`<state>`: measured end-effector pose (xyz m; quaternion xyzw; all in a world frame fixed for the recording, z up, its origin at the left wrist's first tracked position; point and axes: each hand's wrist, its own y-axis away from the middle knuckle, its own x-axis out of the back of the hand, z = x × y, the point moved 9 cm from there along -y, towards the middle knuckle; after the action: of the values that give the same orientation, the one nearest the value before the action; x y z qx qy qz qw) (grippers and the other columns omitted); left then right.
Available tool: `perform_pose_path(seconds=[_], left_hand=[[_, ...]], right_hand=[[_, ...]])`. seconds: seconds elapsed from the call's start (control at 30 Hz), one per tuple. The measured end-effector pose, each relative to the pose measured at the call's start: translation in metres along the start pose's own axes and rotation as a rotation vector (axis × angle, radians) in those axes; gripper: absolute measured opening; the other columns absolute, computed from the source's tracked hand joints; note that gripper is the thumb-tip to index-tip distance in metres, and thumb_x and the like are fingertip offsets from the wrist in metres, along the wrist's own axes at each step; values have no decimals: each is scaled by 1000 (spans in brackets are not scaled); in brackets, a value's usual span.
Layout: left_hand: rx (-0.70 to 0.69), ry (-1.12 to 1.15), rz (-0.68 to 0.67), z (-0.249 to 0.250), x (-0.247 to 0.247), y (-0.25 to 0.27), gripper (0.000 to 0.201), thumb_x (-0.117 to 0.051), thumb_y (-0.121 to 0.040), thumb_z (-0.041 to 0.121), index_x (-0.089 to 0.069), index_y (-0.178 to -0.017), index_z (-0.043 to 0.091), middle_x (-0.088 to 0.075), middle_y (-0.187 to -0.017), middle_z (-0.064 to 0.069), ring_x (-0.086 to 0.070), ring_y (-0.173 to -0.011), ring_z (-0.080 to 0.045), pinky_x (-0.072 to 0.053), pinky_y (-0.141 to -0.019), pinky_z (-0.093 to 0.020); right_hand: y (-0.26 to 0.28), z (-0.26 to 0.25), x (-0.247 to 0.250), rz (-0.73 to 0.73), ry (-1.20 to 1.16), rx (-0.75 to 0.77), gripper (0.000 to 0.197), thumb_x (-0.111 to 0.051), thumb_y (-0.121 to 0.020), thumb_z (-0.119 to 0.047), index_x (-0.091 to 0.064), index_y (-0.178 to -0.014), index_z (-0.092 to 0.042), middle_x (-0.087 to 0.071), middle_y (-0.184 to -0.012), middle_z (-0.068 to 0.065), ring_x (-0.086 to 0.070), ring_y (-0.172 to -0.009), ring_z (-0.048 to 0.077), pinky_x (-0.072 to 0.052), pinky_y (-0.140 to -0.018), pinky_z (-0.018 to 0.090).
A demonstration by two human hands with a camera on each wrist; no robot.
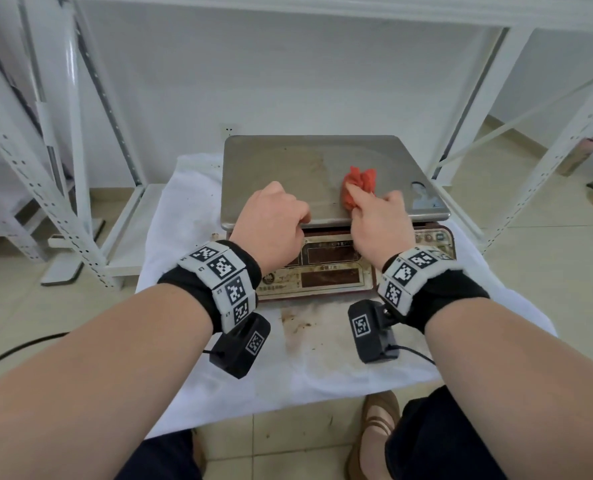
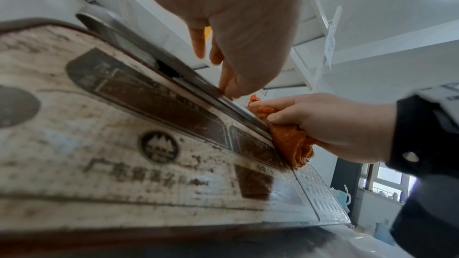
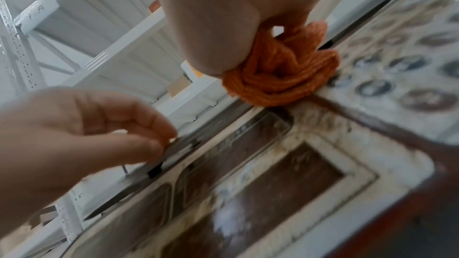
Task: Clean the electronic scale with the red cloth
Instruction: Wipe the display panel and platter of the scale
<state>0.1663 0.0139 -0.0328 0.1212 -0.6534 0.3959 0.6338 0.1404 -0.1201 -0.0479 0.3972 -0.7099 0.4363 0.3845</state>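
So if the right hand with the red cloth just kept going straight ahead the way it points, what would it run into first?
Nothing solid, probably. The right hand points across the scale's steel tray, so the red cloth would slide over bare metal to the far edge; the wall lies beyond, though depth is unclear.

White wall [image 1: 288,64], beige tiled floor [image 1: 28,306], white metal shelving [image 1: 63,202]

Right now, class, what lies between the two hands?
Only a bare stretch of the scale's metal pan edge separates the left hand from the right hand, in the head view.
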Motion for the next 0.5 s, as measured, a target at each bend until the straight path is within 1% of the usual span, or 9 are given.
perform_pose_path(seconds=[0.07, 0.17, 0.2, 0.23, 0.27, 0.3, 0.33, 0.4, 0.5], left_hand=[[2, 11, 10, -1, 2, -1, 30, -45, -84, 9, -70, -99, 15, -70, -88, -2, -48, -95, -22, -42, -80, -33], [3, 8, 5, -1, 3, -2, 30, -45, -84, 11, -69, -101, 16, -70, -90, 0, -47, -96, -21, -39, -80, -30], [5, 7, 4, -1, 3, -2, 30, -44, -85, 11, -69, -101, 16, -70, -90, 0, -47, -97, -21, -38, -79, -30], [4, 4, 5, -1, 3, -2, 30, -44, -85, 10, -69, -101, 16, -70, -91, 0, -46, -97, -21, -38, -79, -29], [1, 1, 7, -1, 4, -2, 30, -45, -84, 10, -69, -100, 16, -70, -90, 0, -46, -97, -21, -37, -78, -29], [-2, -2, 9, -1, 4, -3, 30, -45, -84, 9, -70, -100, 16, -69, -90, 0, -47, -97, -21, -36, -77, -28], [-6, -3, 12, 0, 4, -3, 30, -46, -83, 9, -70, -99, 16, -70, -89, 0, -47, -97, -22, -35, -76, -28], [-11, -4, 11, 0, 5, -5, 29, -47, -82, 8, -70, -98, 16, -70, -88, -1, -47, -97, -22, -34, -74, -28], [-18, -2, 4, -1, 5, -5, 29, -48, -83, 9, -70, -99, 17, -70, -89, 1, -48, -97, -22, -36, -75, -29]], right_hand=[[-5, 14, 4, -1, -6, -75, 45, -34, -94, -18, -40, -136, -33, -49, -105, 14, -45, -97, 32, -43, -85, 38], [-6, 29, 9, 27, 3, -241, 44, -35, -91, -16, -43, -131, -32, -44, -118, 23, -48, -104, 39, -42, -89, 41], [-5, 25, 10, 29, 1, -255, 44, -36, -91, -14, -45, -130, -30, -45, -115, 20, -48, -106, 39, -42, -89, 41], [-3, 18, 9, 29, -7, -237, 42, -37, -90, -12, -46, -128, -28, -46, -104, 14, -47, -106, 37, -41, -88, 40], [-2, 8, 9, 26, -17, -192, 40, -37, -90, -11, -48, -126, -25, -42, -89, 5, -47, -105, 35, -42, -87, 40], [0, -2, 7, 13, -20, -135, 40, -38, -90, -10, -48, -126, -25, -38, -81, -1, -46, -104, 33, -42, -87, 39], [1, -11, 4, -4, -10, -78, 42, -39, -91, -11, -47, -129, -26, -41, -82, -1, -46, -105, 31, -42, -87, 39], [-1, -17, 3, -26, 13, -22, 46, -38, -93, -14, -42, -136, -30, -51, -102, 5, -47, -104, 31, -41, -87, 39], [-4, -1, 10, -29, 40, -81, 44, -36, -94, -16, -41, -136, -30, -51, -110, 16, -48, -102, 32, -41, -88, 40]])
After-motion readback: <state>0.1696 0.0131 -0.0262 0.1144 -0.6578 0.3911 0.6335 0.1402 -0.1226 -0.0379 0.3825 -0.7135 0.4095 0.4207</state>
